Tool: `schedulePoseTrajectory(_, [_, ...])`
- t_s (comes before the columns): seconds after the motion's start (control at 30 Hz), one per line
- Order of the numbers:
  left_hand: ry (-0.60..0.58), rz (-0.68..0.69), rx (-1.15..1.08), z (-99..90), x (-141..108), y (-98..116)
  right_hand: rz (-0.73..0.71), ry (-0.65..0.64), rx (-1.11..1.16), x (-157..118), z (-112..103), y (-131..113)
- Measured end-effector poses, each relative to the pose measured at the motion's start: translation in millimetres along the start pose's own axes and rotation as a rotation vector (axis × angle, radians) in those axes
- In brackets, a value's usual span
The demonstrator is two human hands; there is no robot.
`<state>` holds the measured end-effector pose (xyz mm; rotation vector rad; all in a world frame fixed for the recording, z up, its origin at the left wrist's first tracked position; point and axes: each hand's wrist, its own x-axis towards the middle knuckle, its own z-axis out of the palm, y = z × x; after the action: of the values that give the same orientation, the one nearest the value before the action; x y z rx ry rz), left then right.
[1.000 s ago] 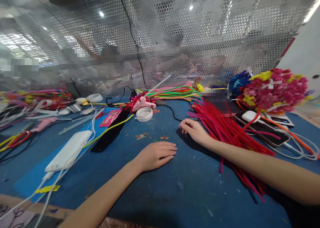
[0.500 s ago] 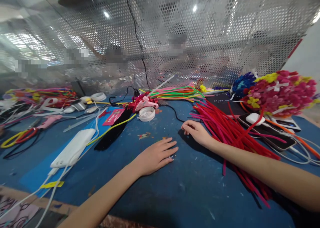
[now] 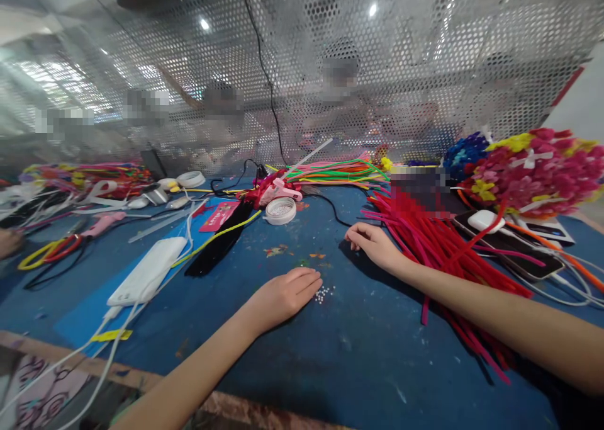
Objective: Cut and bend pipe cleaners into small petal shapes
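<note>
Over the last second, the small white pieces (image 3: 324,294) on the blue table (image 3: 302,367) were uncovered as the left hand (image 3: 282,296) was drawn slightly back to the left. Its fingers were brought closer together, extended and palm down, with nothing seen gripped. The pieces were left loosely scattered just beyond its fingertips, so they were judged easier to pick from. Little change was made in the right hand (image 3: 375,246), held beyond them to the right, its fingers loosely curled and the thumb close to the index finger.

More such pieces were contained in the round white tub (image 3: 282,221) on the far side, near the pink glue gun (image 3: 280,192).

Whether anything was pinched in the right hand could not be told, nor whether pieces were trapped beneath the left palm. The dark device (image 3: 418,187) behind the red stems (image 3: 425,247) was partly masked, and another person's hand (image 3: 9,243) was cut off at the left edge.
</note>
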<state>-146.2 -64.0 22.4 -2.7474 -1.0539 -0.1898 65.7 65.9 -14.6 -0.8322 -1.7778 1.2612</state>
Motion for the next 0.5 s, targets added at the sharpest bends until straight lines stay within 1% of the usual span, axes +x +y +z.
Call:
schedulePoseTrajectory(0.1, [0.051, 0.030, 0.090, 0.5, 6.1, 1.0, -0.006, -0.003, -0.004, -0.3, -0.2, 0.6])
schedulePoseTrajectory(0.17, [0.071, 0.027, 0.112, 1.3, 8.6, 1.1, 0.000, -0.007, -0.012, -0.3, -0.1, 0.4])
schedulePoseTrajectory(0.23, [0.083, 0.006, 0.093, 2.6, 10.2, -0.5, 0.007, -0.008, -0.019, -0.1, 0.4, -0.1])
schedulePoseTrajectory(0.3, [0.097, -0.042, 0.016, 3.9, 12.1, -6.4, 0.007, -0.009, -0.024, 0.1, 1.0, -0.6])
schedulePoseTrajectory(0.37, [0.121, -0.152, -0.092, 4.0, 15.4, -19.3, -0.001, -0.012, -0.029, 0.4, 1.7, -0.6])
schedulePoseTrajectory(0.4, [0.139, -0.252, -0.139, 3.1, 17.7, -28.9, -0.004, -0.016, -0.034, 0.5, 2.0, -0.3])
schedulePoseTrajectory(0.5, [0.212, -0.640, -0.181, -4.0, 27.6, -69.2, -0.004, -0.024, -0.049, 1.0, 3.0, 0.9])
